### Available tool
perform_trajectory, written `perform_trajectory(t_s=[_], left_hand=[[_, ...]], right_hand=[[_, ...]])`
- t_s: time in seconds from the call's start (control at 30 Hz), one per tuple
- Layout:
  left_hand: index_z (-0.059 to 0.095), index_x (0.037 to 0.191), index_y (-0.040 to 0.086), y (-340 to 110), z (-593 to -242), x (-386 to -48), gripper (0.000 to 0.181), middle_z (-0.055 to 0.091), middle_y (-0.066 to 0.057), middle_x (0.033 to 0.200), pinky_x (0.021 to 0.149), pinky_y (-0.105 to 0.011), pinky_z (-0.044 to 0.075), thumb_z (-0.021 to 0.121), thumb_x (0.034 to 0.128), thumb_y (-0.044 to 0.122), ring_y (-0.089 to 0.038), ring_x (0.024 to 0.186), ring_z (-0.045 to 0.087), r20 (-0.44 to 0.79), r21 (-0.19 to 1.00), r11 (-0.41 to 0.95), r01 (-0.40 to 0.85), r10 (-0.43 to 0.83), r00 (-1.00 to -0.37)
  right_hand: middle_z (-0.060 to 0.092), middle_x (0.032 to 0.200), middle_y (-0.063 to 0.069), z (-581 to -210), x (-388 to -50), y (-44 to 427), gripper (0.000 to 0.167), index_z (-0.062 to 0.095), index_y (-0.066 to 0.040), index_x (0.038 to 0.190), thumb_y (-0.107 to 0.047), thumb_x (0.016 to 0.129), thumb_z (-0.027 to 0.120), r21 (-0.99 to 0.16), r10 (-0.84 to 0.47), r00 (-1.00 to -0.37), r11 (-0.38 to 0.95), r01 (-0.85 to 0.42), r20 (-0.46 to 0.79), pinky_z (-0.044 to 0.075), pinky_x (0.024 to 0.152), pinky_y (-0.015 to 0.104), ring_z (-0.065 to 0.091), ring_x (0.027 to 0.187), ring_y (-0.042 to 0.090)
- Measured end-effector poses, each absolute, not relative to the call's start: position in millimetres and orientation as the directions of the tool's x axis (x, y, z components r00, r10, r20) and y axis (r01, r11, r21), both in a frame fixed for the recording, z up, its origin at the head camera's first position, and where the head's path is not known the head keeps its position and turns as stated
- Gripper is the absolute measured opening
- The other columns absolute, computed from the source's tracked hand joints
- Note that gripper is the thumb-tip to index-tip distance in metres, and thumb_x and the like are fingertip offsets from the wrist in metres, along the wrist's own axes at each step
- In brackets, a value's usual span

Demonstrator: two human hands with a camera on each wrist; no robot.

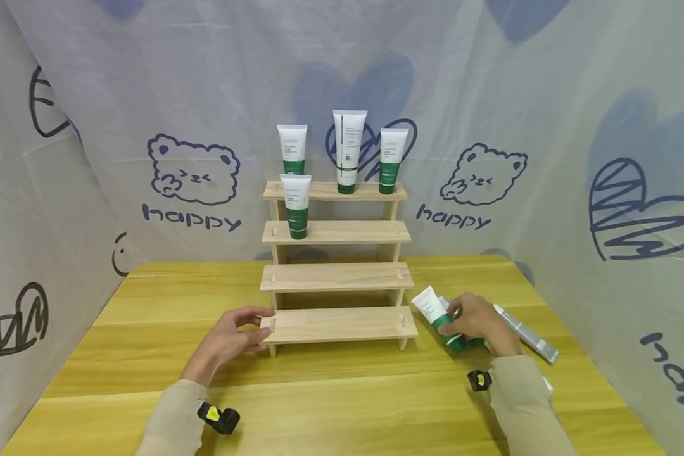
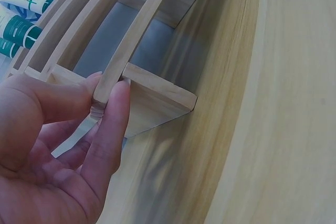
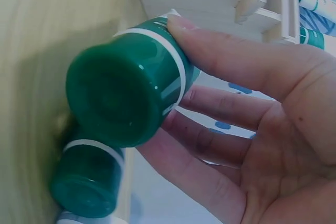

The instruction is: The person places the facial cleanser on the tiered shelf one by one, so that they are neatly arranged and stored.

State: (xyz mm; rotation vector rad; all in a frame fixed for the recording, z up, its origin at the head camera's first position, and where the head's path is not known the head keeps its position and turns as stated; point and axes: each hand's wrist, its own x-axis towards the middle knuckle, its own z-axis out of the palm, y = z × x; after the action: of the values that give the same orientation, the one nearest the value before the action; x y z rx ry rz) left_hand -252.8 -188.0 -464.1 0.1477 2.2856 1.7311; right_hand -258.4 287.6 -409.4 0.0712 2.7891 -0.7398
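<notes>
A stepped wooden display rack [image 1: 336, 277] stands on the table. My left hand [image 1: 232, 335] pinches the left end of its lowest shelf [image 2: 137, 24] between thumb and fingers. To the right of the rack, my right hand [image 1: 479, 320] holds a white and green squeeze tube [image 1: 431, 306] near its green cap end [image 3: 118, 90], tilted. Beneath it lies another green-capped tube [image 3: 89, 177], mostly hidden by the hand in the head view. Three tubes stand on the top shelf, among them a taller one [image 1: 349, 149]. One more tube [image 1: 297, 206] stands at the second shelf's left.
A silver-grey tube [image 1: 527, 334] lies on the table [image 1: 342, 405] to the right of my right hand. A white end of something shows beside the right sleeve. Printed cloth [image 1: 194, 82] hangs behind and at both sides.
</notes>
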Motion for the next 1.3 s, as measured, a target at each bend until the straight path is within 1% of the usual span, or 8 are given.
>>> perform_trajectory(t_s=[0.17,0.37,0.57,0.7,0.8,0.97,1.13,1.3], left_hand=[[0.059,0.141,0.003,-188.0,-464.6,-252.9,0.044,0.053,-0.017,0.123,0.083,-0.031,0.066,0.068,0.0992,0.008,-0.019,0.092,0.065,-0.157,0.953,0.291,-0.084,0.235,-0.959],[0.059,0.142,0.003,-187.2,-463.9,-253.4,0.044,0.053,-0.017,0.124,0.083,-0.03,0.066,0.068,0.0993,0.008,-0.018,0.092,0.065,-0.156,0.954,0.289,-0.083,0.241,-0.958],[0.059,0.142,0.003,-186.4,-461.9,-253.9,0.044,0.053,-0.018,0.123,0.083,-0.03,0.066,0.068,0.0994,0.008,-0.019,0.091,0.065,-0.158,0.953,0.29,-0.084,0.241,-0.957],[0.059,0.142,0.002,-186.9,-461.5,-253.3,0.043,0.053,-0.018,0.124,0.083,-0.031,0.066,0.067,0.0996,0.008,-0.019,0.092,0.065,-0.158,0.954,0.288,-0.084,0.244,-0.957],[0.059,0.142,0.002,-187.3,-461.9,-252.8,0.043,0.054,-0.018,0.124,0.084,-0.031,0.066,0.067,0.0998,0.008,-0.019,0.093,0.065,-0.159,0.954,0.287,-0.085,0.244,-0.957],[0.059,0.142,0.002,-187.9,-462.8,-252.3,0.043,0.054,-0.018,0.123,0.084,-0.032,0.066,0.067,0.0998,0.008,-0.018,0.093,0.065,-0.155,0.955,0.286,-0.082,0.243,-0.958],[0.058,0.142,0.002,-187.7,-463.2,-252.8,0.043,0.054,-0.017,0.123,0.084,-0.031,0.066,0.067,0.0996,0.008,-0.019,0.093,0.065,-0.16,0.956,0.279,-0.088,0.244,-0.957],[0.059,0.142,0.003,-187.9,-463.2,-253.7,0.044,0.053,-0.017,0.123,0.083,-0.03,0.066,0.068,0.0993,0.008,-0.019,0.092,0.065,-0.163,0.954,0.284,-0.093,0.237,-0.958]], right_hand=[[0.07,0.107,0.022,-401.9,-256.1,290.9,0.05,0.066,0.007,0.12,-0.022,0.085,0.085,-0.513,-0.043,-0.975,0.855,0.078,-0.22,0.062,0.066,0.034,0.07,0.072,0.02],[0.069,0.111,0.023,-384.2,-258.7,293.7,0.051,0.065,0.007,0.123,-0.024,0.087,0.084,-0.506,-0.032,-0.981,0.86,0.069,-0.189,0.062,0.071,0.037,0.069,0.076,0.021],[0.069,0.117,0.024,-364.6,-263.5,293.7,0.056,0.065,0.006,0.126,-0.031,0.088,0.083,-0.467,0.003,-0.989,0.881,0.073,-0.148,0.06,0.079,0.04,0.067,0.093,0.029],[0.069,0.122,0.025,-355.0,-266.4,290.9,0.055,0.065,0.005,0.126,-0.031,0.088,0.082,-0.476,0.007,-0.995,0.878,0.053,-0.098,0.059,0.086,0.047,0.065,0.103,0.036],[0.069,0.123,0.025,-348.4,-268.9,288.1,0.054,0.065,0.005,0.127,-0.03,0.089,0.081,-0.498,-0.002,-0.998,0.867,0.031,-0.066,0.058,0.089,0.049,0.065,0.108,0.039],[0.067,0.126,0.025,-339.0,-273.1,283.1,0.056,0.062,0.004,0.132,-0.028,0.091,0.08,-0.55,-0.021,-0.999,0.835,0.007,-0.044,0.059,0.086,0.044,0.065,0.109,0.038],[0.067,0.126,0.025,-331.2,-277.2,277.7,0.055,0.062,0.003,0.133,-0.029,0.092,0.078,-0.578,-0.047,-0.999,0.815,-0.027,-0.02,0.059,0.082,0.037,0.064,0.107,0.035],[0.066,0.125,0.023,-323.7,-283.7,266.0,0.055,0.061,0.003,0.134,-0.027,0.092,0.079,-0.606,-0.045,-0.999,0.795,-0.027,-0.015,0.058,0.079,0.031,0.065,0.104,0.032]])
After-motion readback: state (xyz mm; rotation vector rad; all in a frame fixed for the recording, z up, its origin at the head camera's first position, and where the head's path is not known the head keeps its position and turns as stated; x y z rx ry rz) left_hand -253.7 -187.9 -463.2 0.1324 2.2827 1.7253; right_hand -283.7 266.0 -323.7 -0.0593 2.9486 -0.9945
